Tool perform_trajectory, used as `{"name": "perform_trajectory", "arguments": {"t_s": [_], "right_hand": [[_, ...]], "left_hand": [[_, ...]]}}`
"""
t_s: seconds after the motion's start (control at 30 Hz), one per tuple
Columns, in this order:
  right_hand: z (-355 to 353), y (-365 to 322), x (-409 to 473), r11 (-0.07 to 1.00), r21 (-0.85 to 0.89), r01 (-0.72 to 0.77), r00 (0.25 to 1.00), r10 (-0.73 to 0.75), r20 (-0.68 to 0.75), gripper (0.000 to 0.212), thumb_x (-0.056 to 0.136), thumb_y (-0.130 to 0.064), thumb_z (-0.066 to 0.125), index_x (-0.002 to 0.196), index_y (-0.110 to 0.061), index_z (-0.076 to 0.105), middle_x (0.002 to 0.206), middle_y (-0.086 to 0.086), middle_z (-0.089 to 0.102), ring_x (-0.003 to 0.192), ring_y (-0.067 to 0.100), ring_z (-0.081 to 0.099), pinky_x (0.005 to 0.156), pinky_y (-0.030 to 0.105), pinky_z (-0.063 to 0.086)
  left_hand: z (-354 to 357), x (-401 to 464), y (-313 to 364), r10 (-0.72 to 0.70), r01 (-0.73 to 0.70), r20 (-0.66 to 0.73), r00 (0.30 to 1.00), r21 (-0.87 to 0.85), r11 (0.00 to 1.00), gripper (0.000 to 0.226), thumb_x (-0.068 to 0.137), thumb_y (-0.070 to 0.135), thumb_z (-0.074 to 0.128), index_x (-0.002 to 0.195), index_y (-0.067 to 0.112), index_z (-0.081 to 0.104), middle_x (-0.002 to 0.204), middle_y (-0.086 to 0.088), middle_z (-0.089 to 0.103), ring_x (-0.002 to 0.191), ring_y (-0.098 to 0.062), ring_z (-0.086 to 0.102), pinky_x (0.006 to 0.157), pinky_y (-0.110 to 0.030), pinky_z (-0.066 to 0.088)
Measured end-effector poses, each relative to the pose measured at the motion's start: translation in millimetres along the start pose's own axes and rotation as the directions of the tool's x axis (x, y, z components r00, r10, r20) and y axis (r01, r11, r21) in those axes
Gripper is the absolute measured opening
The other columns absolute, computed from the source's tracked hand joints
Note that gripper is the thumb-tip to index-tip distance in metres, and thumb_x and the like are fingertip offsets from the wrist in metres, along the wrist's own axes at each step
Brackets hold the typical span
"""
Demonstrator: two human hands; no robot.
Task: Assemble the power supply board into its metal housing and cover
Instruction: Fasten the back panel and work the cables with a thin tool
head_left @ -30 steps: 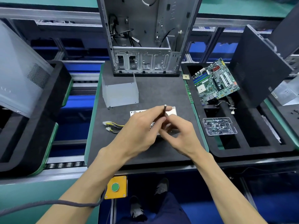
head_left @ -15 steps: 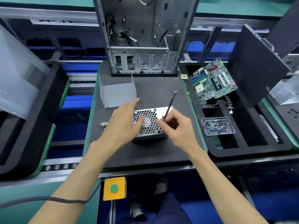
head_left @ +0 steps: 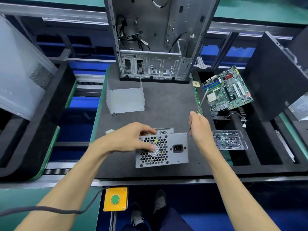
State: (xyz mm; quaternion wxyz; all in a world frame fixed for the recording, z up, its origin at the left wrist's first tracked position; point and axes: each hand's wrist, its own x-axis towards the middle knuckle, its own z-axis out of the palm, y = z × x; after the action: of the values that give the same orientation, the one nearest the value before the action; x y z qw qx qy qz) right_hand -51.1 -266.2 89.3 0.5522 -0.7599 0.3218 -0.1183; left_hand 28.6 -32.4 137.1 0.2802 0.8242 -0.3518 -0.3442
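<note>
Left hand gripping the power supply housing (honeycomb grille up), right hand around a thin rod.

Left hand gripping, right hand raised, pinching.

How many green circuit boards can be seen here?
1: the green circuit board leans in the black foam tray at right, beyond the right hand. Others may be hidden.

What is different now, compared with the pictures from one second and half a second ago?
The power supply housing has been turned, so its honeycomb grille and socket face now stands toward the camera. The left hand let go of the thin tool and now grips the housing. The right hand carried the tool away to the right. The metal cover and motherboard stayed put.
</note>
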Motion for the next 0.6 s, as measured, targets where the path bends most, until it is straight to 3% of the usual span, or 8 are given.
{"name": "perform_trajectory", "arguments": {"t_s": [0.03,0.1,0.17,0.23,0.37,0.43,0.5,0.6], "right_hand": [[1,3,7,0.998,-0.018,-0.061,0.998,0.061,0.025,0.035,0.102,-0.036,0.042,0.072,-0.019,0.04,0.067,-0.001,0.044,0.065,0.022,0.042,0.071,0.041,0.039],[3,8,20,0.988,0.007,-0.152,0.986,0.152,0.072,0.037,0.107,-0.027,0.042,0.072,-0.015,0.045,0.069,0.003,0.05,0.06,0.02,0.048,0.069,0.04,0.045],[5,11,29,0.982,0.061,-0.18,0.98,0.173,0.102,0.037,0.109,-0.022,0.041,0.073,-0.014,0.045,0.069,0.004,0.051,0.056,0.018,0.048,0.062,0.037,0.046],[6,11,37,0.987,0.063,-0.148,0.985,0.141,0.103,0.035,0.106,-0.022,0.041,0.072,-0.016,0.041,0.062,0.0,0.046,0.05,0.016,0.043,0.057,0.033,0.041],[5,3,53,0.987,0.048,-0.154,0.982,0.147,0.12,0.012,0.075,-0.031,0.037,0.067,-0.025,0.03,0.057,-0.007,0.032,0.056,0.016,0.023,0.055,0.033,0.02],[8,5,61,0.991,-0.035,-0.127,0.985,0.13,0.115,0.012,0.077,-0.031,0.036,0.068,-0.022,0.035,0.064,-0.001,0.036,0.062,0.02,0.025,0.059,0.034,0.02],[14,13,66,0.976,-0.213,-0.043,0.99,0.07,0.122,0.024,0.094,-0.025,0.034,0.075,-0.013,0.044,0.071,0.004,0.046,0.063,0.021,0.034,0.059,0.037,0.026],[23,31,72,0.917,-0.399,-0.009,0.987,0.072,0.144,0.03,0.104,-0.021,0.032,0.079,-0.01,0.044,0.079,0.007,0.056,0.069,0.022,0.045,0.063,0.039,0.033]], "left_hand": [[1,-1,4,0.027,-0.028,0.006,1.0,0.054,0.998,0.056,0.084,0.042,0.079,0.135,0.029,0.061,0.116,0.018,0.065,0.1,0.011,0.058,0.085,-0.003,0.039],[6,-2,12,0.082,-0.082,0.0,0.997,0.134,0.988,0.048,0.088,0.04,0.075,0.132,0.028,0.062,0.115,0.02,0.061,0.099,0.017,0.055,0.081,0.0,0.037],[15,-1,16,0.134,-0.135,0.017,0.991,0.207,0.969,0.044,0.092,0.04,0.07,0.132,0.025,0.06,0.12,0.01,0.061,0.109,-0.003,0.056,0.095,-0.02,0.043],[24,0,17,0.145,-0.142,0.011,0.989,0.285,0.948,0.044,0.096,0.04,0.064,0.136,0.024,0.055,0.117,0.003,0.056,0.11,-0.015,0.055,0.098,-0.035,0.044],[37,5,6,0.163,-0.133,-0.058,0.985,0.349,0.928,0.047,0.1,0.037,0.057,0.142,0.024,0.045,0.121,0.004,0.05,0.111,-0.017,0.054,0.095,-0.036,0.045],[42,5,-4,0.14,-0.104,-0.073,0.987,0.366,0.925,0.046,0.1,0.037,0.057,0.142,0.024,0.044,0.124,0.006,0.05,0.113,-0.016,0.054,0.093,-0.034,0.045],[51,6,-13,0.107,-0.073,-0.062,0.992,0.402,0.913,0.04,0.096,0.034,0.061,0.132,0.026,0.047,0.123,0.008,0.052,0.112,-0.016,0.055,0.087,-0.033,0.045],[64,8,-19,0.05,-0.043,-0.004,0.999,0.46,0.887,0.034,0.089,0.03,0.062,0.118,0.028,0.046,0.119,0.011,0.053,0.108,-0.016,0.056,0.079,-0.033,0.042]]}}
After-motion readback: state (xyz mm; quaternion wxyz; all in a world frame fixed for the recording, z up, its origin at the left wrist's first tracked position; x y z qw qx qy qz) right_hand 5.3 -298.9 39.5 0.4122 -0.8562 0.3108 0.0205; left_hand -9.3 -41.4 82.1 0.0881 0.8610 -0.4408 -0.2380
